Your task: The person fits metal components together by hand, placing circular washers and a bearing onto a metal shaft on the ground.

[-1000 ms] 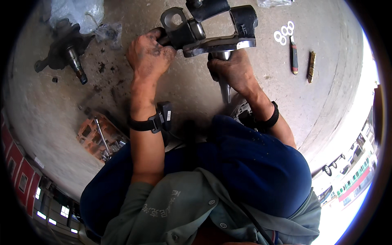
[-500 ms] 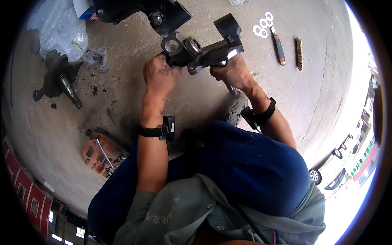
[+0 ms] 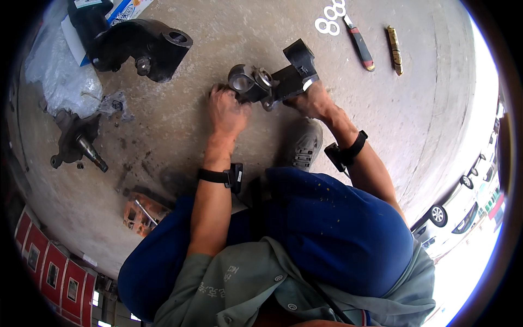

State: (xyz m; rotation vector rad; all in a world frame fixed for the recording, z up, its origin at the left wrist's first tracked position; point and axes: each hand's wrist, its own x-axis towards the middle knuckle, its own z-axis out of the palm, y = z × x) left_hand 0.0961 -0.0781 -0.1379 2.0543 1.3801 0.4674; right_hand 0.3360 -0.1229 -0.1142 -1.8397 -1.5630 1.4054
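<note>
Both my hands are on a black steering knuckle, a forged metal part with a round bored eye at its left and a squared block at its upper right. My left hand has its fingers curled against the lower left end by the bore, slightly blurred. Under the right part, my right hand wraps around the metal, its fingertips mostly hidden. A large curved black casting lies apart, up and to the left.
At the left, a second knuckle with a bare spindle lies near crumpled plastic wrap. An orange tool case stands beside my leg. White ring washers, a red-black knife and a brass-coloured bar lie at the upper right.
My view has turned, so the floor things sit differently. The steering knuckle has moved right, away from the large casting, with both hands still at it.
</note>
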